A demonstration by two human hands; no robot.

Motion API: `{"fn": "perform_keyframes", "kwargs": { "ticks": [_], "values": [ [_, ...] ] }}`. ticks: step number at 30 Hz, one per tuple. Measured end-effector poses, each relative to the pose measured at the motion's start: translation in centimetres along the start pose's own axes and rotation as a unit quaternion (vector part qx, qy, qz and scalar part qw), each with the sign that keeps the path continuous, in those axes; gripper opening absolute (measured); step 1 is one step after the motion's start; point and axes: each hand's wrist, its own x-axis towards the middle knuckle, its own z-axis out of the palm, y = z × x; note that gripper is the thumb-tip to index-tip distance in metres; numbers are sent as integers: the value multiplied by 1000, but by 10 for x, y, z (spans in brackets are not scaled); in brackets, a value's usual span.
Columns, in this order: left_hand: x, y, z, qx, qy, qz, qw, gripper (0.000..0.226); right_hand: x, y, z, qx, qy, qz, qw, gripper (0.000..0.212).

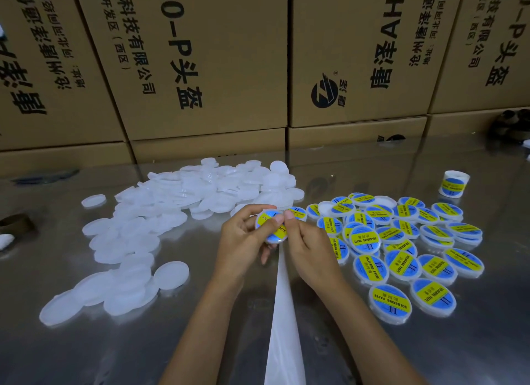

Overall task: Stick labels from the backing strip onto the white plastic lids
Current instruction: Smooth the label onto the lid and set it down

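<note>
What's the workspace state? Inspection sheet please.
Surface: shiny grey metal table.
Job's things: pile of unlabelled white plastic lids left; blue-and-yellow labelled lids right; white backing strip trails toward the camera; label roll far right.
Clutter: brown tape roll at left edge.
Grippers: left hand holds a labelled lid; right hand pinches at it.
Cables: nothing seen.
Surroundings: brown printed cardboard boxes behind.

One head cam, wide-angle, looks fwd & down at tabletop (86, 341), close over hands; cardboard boxes (200, 69) behind.
</note>
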Motion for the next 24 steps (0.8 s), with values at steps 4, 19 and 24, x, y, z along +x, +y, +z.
{"fn": "perform_keyframes", "kwargs": {
  "ticks": [4,19,24],
  "values": [
    [0,1,3,9,38,1,999,5,-1,-5,-1,52,-51,-27,997,50],
    [18,-23,-27,187,239,-33,952,24,15,13,-18,232,160,240,929,37],
    [23,-37,-34,332,180,-50,925,36,16,12,-20,297,144,292,898,34]
  ]
}}
